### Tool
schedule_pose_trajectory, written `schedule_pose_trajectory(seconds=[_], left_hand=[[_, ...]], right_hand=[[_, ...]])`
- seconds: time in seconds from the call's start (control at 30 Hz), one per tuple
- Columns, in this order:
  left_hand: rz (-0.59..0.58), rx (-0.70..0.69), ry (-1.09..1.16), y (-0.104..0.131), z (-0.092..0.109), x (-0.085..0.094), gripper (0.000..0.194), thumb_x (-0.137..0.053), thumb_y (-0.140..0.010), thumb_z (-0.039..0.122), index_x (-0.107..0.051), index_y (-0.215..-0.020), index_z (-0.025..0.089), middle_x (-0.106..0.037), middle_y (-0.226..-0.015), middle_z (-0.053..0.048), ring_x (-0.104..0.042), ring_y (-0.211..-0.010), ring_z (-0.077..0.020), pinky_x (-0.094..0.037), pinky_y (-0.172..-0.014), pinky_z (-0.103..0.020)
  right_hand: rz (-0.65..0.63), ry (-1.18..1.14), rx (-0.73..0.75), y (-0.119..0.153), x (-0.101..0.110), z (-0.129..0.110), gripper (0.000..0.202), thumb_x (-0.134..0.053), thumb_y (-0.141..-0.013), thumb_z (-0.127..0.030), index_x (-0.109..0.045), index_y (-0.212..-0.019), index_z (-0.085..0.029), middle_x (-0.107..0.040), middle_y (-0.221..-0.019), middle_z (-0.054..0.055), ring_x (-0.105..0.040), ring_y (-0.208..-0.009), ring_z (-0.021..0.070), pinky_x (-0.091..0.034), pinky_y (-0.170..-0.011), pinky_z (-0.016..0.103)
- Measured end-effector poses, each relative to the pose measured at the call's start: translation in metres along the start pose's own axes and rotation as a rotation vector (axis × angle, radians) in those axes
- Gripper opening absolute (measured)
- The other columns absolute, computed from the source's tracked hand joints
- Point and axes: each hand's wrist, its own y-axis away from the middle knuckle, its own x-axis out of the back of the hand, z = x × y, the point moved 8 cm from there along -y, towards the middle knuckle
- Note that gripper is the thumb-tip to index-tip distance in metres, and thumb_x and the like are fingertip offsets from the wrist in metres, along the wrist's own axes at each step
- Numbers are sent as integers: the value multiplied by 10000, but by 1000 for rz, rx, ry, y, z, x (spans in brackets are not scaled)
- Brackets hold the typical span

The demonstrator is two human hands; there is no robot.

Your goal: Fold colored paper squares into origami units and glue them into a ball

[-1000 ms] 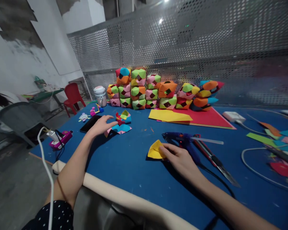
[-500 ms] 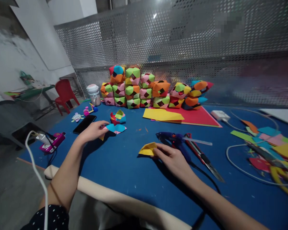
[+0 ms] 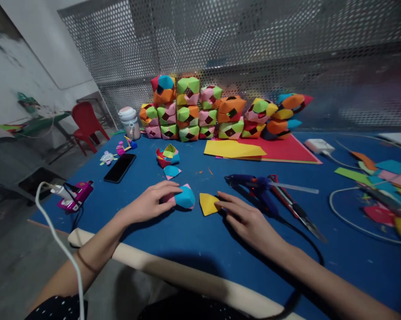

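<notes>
My left hand (image 3: 152,202) is closed on a blue and pink folded paper piece (image 3: 186,198), low over the blue table. Just to its right, my right hand (image 3: 245,213) has its fingertips on the right edge of a yellow folded paper piece (image 3: 208,204). The two pieces are close together but apart. Behind them lie a second blue and pink piece (image 3: 172,172) and a small red, blue and green paper form (image 3: 168,155). A blue glue gun (image 3: 253,186) rests beyond my right hand.
Stacked paper shapes (image 3: 188,116) line the metal mesh at the back. Yellow sheets (image 3: 233,149) lie before them. A cutter (image 3: 295,206) and coiled white cable (image 3: 333,213) are at right, paper scraps (image 3: 391,166) beyond. A phone (image 3: 120,168) and power strip (image 3: 76,195) sit left.
My left hand has moved right and nearer, bringing one blue and pink piece beside the yellow one. The yellow piece now sits flatter under my right fingertips. The view has shifted slightly.
</notes>
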Motion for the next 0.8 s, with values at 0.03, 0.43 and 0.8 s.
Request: schedule_pose_trajectory(seconds=[0.03,0.43,0.8], left_hand=[[-21,-12,5,1,0,-4,305,-512,-829,213,-609,-1117,238,-553,-1252,-85,-487,-1173,-212,-385,-978,-380],[48,261,-326,3,-12,-28,501,-458,-833,517,-450,-1288,307,-375,-1406,-101,-371,-1260,-340,-356,-972,-537],[-51,133,-388,-16,0,-47,411,-517,-826,353,-508,-1230,274,-353,-1413,-111,-299,-1302,-325,-361,-985,-526]], right_hand=[[-24,30,5,1,-2,-2,291,-433,-800,-182,-666,-973,-196,-587,-1221,107,-571,-1102,231,-465,-947,421],[-259,194,50,-21,-5,-16,443,-506,-789,-234,-521,-1229,-185,-501,-1313,128,-456,-1220,251,-396,-1004,452],[-495,258,186,-27,-26,-11,482,-482,-804,-115,-494,-1282,-176,-518,-1299,128,-497,-1176,253,-450,-955,421]])
